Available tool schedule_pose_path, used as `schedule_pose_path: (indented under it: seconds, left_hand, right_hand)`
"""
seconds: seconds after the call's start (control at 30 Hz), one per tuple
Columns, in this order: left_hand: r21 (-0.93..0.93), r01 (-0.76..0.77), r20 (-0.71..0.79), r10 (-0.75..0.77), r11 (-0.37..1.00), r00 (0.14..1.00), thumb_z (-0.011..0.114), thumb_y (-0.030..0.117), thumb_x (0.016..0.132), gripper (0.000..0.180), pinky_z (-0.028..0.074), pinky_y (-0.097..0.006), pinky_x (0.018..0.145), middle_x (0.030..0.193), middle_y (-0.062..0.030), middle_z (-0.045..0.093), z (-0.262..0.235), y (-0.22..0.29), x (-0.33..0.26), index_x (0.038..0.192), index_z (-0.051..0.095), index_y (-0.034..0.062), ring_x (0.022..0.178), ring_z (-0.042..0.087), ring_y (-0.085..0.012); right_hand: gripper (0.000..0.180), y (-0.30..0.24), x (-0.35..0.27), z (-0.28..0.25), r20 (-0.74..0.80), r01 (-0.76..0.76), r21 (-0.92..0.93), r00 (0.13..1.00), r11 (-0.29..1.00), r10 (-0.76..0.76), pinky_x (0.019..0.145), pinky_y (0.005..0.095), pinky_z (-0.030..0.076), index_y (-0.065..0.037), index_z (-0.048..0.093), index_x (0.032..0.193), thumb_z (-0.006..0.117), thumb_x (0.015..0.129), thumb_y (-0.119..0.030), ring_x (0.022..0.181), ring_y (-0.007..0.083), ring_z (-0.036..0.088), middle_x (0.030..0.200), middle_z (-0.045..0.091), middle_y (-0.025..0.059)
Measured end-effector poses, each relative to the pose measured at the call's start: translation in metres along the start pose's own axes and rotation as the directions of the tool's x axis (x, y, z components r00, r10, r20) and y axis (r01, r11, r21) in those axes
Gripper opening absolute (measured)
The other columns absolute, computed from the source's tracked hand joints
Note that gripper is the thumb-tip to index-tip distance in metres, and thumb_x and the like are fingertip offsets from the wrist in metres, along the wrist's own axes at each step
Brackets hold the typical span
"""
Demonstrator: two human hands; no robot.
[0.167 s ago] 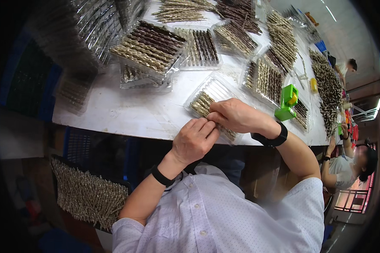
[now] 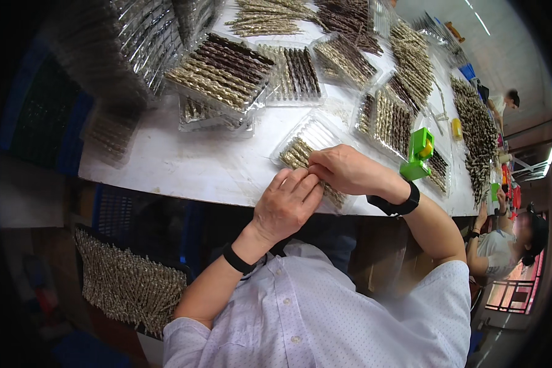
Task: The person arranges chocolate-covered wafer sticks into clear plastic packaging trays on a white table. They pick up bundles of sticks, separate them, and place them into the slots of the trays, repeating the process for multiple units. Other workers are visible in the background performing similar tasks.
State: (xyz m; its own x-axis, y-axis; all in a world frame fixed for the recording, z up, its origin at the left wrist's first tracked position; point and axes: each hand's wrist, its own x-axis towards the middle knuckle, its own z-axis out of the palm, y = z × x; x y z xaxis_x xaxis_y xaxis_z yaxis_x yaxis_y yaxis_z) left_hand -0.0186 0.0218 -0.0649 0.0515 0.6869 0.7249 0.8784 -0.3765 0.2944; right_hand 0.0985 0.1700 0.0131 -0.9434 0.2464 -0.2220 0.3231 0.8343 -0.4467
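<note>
At the front edge of the table lies a clear plastic tray (image 2: 313,128), part filled with gold twisted sticks (image 2: 296,151). My left hand (image 2: 288,199) and my right hand (image 2: 343,170) meet over the near part of this tray. The fingers of both are bent and pinched together, fingertips touching or nearly so. Whatever sits between them is hidden by the fingers. Grooves at the tray's far end show no sticks. Beyond it are filled trays of gold and dark brown sticks (image 2: 224,70), some stacked.
A green tape dispenser (image 2: 418,153) stands right of my right hand. Loose gold sticks (image 2: 409,61) and dark sticks (image 2: 346,21) lie farther back. Stacked clear trays (image 2: 144,49) rise at the left. A bin of sticks (image 2: 129,279) sits below the table. Another person (image 2: 500,245) works at the right.
The view has shifted slightly, so the table's things sit a little to the right. Both hands keep their pinch over the tray, with hardly any movement.
</note>
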Motion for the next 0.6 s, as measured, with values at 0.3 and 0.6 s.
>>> schedule_pose_path:
  seconds: [0.3, 0.6]
  left_hand:
    - [-0.068, 0.089, 0.159, -0.077, 0.994, 0.984, 0.079, 0.021, 0.073, 0.037, 0.043, -0.050, 0.106, 0.105, -0.0105, 0.061, -0.001, -0.001, 0.000, 0.103, 0.066, 0.0040, 0.107, 0.057, -0.0295]
    - [-0.033, 0.038, 0.241, -0.029, 0.999, 0.970, 0.073, 0.026, 0.080, 0.036, 0.043, -0.049, 0.106, 0.108, -0.0112, 0.062, -0.005, -0.003, 0.000, 0.106, 0.065, 0.0030, 0.107, 0.059, -0.0281]
  right_hand:
    - [0.016, 0.003, 0.038, -0.114, -0.024, 0.020, -0.222, 0.999, 0.975, -0.026, 0.066, 0.0429, 0.050, 0.001, 0.061, 0.086, 0.064, 0.092, -0.014, 0.072, 0.0343, 0.065, 0.075, 0.065, 0.0174]
    - [0.015, 0.101, 0.210, -0.174, -0.215, -0.122, -0.538, 0.977, 0.834, 0.004, 0.069, 0.0454, 0.054, -0.006, 0.067, 0.086, 0.054, 0.088, -0.014, 0.080, 0.0341, 0.068, 0.082, 0.068, 0.0166]
